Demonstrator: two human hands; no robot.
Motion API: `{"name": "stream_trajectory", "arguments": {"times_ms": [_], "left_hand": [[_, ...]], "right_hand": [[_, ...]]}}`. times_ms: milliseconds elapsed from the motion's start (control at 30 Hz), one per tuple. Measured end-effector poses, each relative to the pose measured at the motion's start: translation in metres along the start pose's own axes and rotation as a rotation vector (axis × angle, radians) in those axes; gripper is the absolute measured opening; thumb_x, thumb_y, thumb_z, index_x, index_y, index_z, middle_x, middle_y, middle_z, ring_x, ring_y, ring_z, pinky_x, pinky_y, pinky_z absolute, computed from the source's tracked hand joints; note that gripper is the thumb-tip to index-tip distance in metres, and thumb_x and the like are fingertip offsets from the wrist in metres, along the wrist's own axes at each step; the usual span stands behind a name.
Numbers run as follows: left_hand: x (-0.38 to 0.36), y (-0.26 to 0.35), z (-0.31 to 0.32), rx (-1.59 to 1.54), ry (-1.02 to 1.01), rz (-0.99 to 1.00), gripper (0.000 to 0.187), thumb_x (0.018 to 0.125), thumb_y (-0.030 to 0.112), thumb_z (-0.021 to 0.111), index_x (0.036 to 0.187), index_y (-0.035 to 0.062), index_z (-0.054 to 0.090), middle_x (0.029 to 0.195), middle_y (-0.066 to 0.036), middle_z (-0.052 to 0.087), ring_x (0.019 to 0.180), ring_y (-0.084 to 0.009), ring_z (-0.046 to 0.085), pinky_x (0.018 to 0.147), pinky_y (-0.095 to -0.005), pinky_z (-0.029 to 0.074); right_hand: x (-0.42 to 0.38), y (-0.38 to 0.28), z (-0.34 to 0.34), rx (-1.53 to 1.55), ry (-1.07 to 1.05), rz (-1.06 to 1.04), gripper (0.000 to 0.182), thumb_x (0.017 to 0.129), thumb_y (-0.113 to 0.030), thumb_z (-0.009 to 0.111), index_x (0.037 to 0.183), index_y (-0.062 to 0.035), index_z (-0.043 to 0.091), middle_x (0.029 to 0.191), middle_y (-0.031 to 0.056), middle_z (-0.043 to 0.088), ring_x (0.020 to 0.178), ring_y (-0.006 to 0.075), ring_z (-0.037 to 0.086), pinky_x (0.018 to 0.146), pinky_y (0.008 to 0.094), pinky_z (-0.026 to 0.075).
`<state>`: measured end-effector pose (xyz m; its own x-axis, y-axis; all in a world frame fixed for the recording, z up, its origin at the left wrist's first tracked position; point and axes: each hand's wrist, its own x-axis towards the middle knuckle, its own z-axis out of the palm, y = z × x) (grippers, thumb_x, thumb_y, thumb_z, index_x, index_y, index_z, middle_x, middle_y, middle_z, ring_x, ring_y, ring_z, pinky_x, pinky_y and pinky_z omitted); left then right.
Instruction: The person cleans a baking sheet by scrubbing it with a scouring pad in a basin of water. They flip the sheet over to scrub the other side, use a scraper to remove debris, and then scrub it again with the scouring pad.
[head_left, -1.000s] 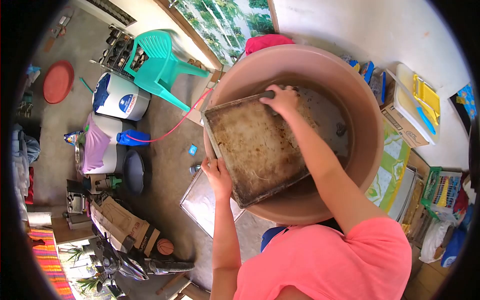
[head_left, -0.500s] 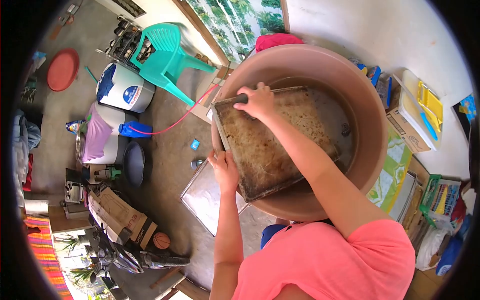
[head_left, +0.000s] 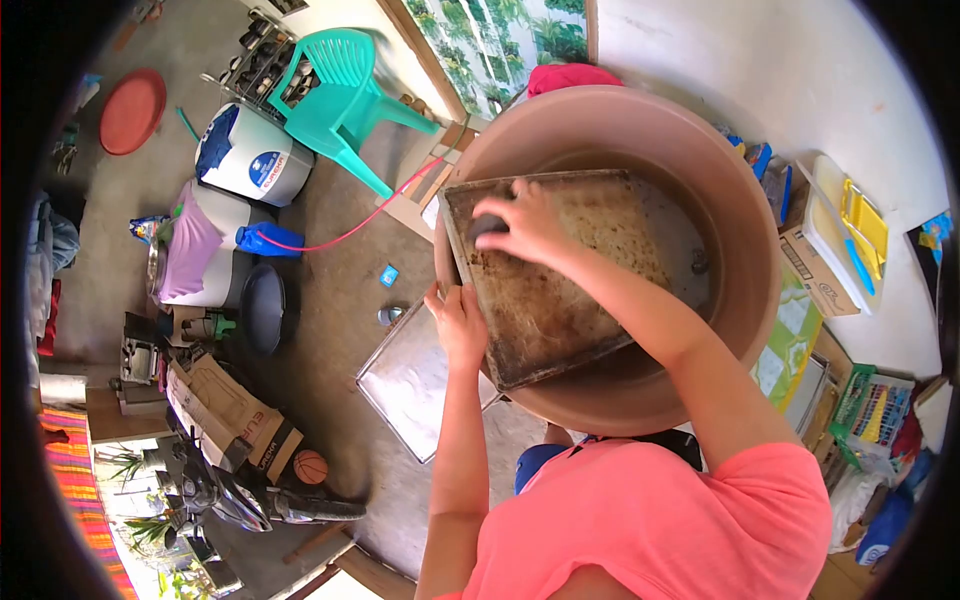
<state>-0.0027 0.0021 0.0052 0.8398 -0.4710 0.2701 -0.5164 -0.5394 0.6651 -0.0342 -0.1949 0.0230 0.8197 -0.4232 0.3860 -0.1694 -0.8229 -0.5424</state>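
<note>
A stained, browned baking tray (head_left: 545, 325) rests tilted across a large brown plastic basin (head_left: 742, 230), its left side over the rim. My left hand (head_left: 462, 322) grips the tray's left edge, with the fingers closed around it. Over the tray's upper left part, my right hand (head_left: 528, 225) is closed on a dark scouring pad (head_left: 487, 231) pressed to the surface. The hand is slightly blurred. Shallow murky water (head_left: 690, 225) shows in the basin to the right of the tray.
A shiny metal sheet (head_left: 415, 385) lies on the floor below my left hand. A pink hose (head_left: 385, 205) runs from a blue container (head_left: 270, 240) toward the basin. A green chair (head_left: 335, 105) stands behind. At right are a cardboard box (head_left: 825, 265) and a green basket (head_left: 860, 395).
My right hand has moved the scouring pad down from the tray's upper left corner onto its surface. The left hand keeps hold of the edge. The view has shifted slightly.
</note>
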Motion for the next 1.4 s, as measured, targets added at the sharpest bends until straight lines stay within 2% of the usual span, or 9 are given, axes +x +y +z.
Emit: {"name": "stream_trajectory", "arguments": {"times_ms": [367,433,567,767,1100,1133,1233,1267,1400], "left_hand": [[0.002,-0.002,-0.001,-0.005,-0.01,-0.001,0.025,0.096,0.023,0.049,0.095,0.0002,0.06,0.124,-0.035,0.04,0.11,-0.0506,0.046,0.084,-0.0515,0.043],[0.003,-0.001,-0.001,0.009,-0.011,-0.03,0.026,0.096,0.023,0.049,0.096,0.0,0.06,0.124,-0.034,0.04,0.109,-0.0501,0.047,0.084,-0.0509,0.043],[0.005,-0.014,0.005,0.021,0.003,0.021,0.026,0.096,0.023,0.05,0.096,-0.0004,0.06,0.123,-0.033,0.041,0.108,-0.0486,0.048,0.085,-0.0499,0.044],[0.007,-0.02,0.006,0.022,0.01,0.053,0.028,0.096,0.024,0.05,0.099,-0.0013,0.061,0.123,-0.032,0.041,0.111,-0.0479,0.047,0.089,-0.0493,0.043],[0.012,-0.026,0.007,0.018,0.071,0.08,0.024,0.091,0.022,0.058,0.106,0.0027,0.055,0.12,-0.024,0.047,0.102,-0.0394,0.049,0.09,-0.0458,0.039],[0.001,0.021,-0.002,0.322,0.194,-0.06,0.028,0.089,0.02,0.061,0.11,0.0023,0.053,0.112,-0.019,0.054,0.103,-0.0367,0.05,0.089,-0.0456,0.039],[-0.006,0.069,-0.017,0.347,0.214,0.355,0.033,0.087,0.022,0.062,0.11,0.001,0.052,0.113,-0.018,0.055,0.101,-0.0385,0.051,0.089,-0.0469,0.039],[-0.004,0.063,-0.012,0.217,-0.004,0.423,0.041,0.091,0.034,0.058,0.116,0.0014,0.051,0.116,-0.016,0.055,0.1,-0.0354,0.054,0.088,-0.0461,0.041],[-0.031,0.122,0.006,-0.705,-0.644,-0.365,0.053,0.095,0.049,0.047,0.123,0.0037,0.049,0.114,-0.013,0.057,0.099,-0.0264,0.056,0.085,-0.0419,0.045]], "right_hand": [[-0.082,0.025,-0.034,0.282,-0.381,-0.091,0.045,0.073,-0.037,0.076,0.112,-0.0201,0.061,0.109,0.0185,0.056,0.101,0.0352,0.053,0.089,0.0439,0.042],[-0.097,0.06,-0.05,0.487,-0.399,0.308,0.042,0.077,-0.03,0.073,0.116,-0.0207,0.059,0.115,0.0189,0.055,0.109,0.0374,0.052,0.092,0.0435,0.043],[-0.124,0.13,-0.097,0.218,0.042,0.358,0.047,0.081,-0.012,0.065,0.125,-0.0165,0.05,0.105,0.0185,0.06,0.101,0.0348,0.058,0.086,0.0405,0.047],[-0.163,0.162,-0.139,0.145,0.217,0.742,0.041,0.079,-0.014,0.066,0.119,-0.0116,0.055,0.096,0.0163,0.064,0.094,0.0342,0.062,0.082,0.0415,0.048],[-0.153,0.14,-0.14,-0.048,0.17,0.548,0.021,0.079,-0.021,0.066,0.099,-0.0131,0.064,0.1,0.0101,0.06,0.087,0.0319,0.063,0.077,0.0437,0.05],[-0.152,0.127,-0.141,-0.047,0.191,0.529,0.021,0.079,-0.02,0.066,0.099,-0.0141,0.064,0.1,0.0096,0.06,0.086,0.0321,0.063,0.075,0.0444,0.05],[-0.143,0.087,-0.138,-0.083,0.272,0.383,0.019,0.08,-0.019,0.064,0.099,-0.0167,0.063,0.101,0.0079,0.058,0.078,0.0325,0.063,0.068,0.0447,0.052],[-0.141,0.071,-0.136,-0.077,0.289,0.316,0.019,0.08,-0.018,0.064,0.098,-0.0166,0.063,0.1,0.0079,0.058,0.076,0.0327,0.063,0.066,0.0442,0.052],[-0.142,0.026,-0.116,-0.025,0.301,0.078,0.014,0.078,-0.016,0.063,0.092,-0.0144,0.063,0.092,0.0072,0.057,0.071,0.0303,0.062,0.06,0.0436,0.05]]}}
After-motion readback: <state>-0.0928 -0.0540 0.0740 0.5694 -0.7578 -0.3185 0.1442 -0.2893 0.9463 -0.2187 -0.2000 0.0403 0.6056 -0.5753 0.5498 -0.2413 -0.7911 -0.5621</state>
